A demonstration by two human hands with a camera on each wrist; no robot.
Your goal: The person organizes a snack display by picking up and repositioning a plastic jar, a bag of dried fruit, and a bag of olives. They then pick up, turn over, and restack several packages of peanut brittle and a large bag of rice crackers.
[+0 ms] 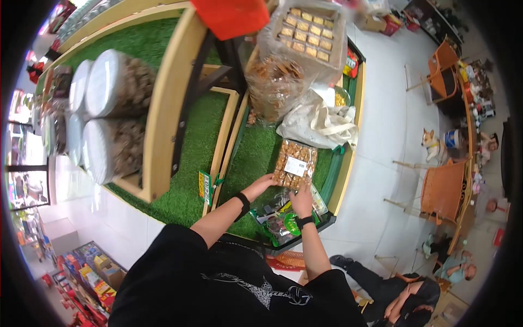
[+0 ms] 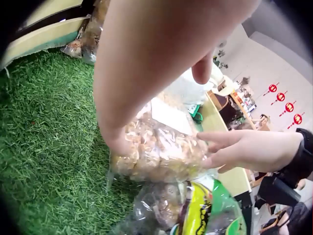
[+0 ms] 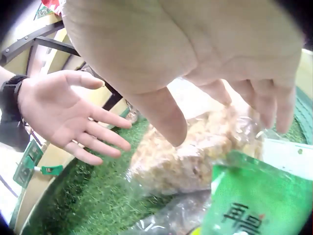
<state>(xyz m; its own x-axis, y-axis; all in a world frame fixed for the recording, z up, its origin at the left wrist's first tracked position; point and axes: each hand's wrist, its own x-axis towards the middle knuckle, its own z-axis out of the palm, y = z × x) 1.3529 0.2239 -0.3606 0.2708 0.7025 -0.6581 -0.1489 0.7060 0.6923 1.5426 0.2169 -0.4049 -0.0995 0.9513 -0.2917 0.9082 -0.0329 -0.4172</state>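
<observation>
A clear package of brown clustered snack with a white label lies on green artificial grass. In the head view my left hand is at its lower left corner; the right wrist view shows that hand palm-up, fingers straight and spread. My right hand is at the package's lower right, fingers extended, thumb apart from them; seen close up, the hand covers part of the package. Whether the fingertips touch it, I cannot tell. Green and clear snack bags lie just below.
Beyond the package are a white cloth bag, a large clear bag of brown snacks and a box of small square pieces. A wooden-edged shelf with white-lidded jars rises at left. A seated person is at lower right.
</observation>
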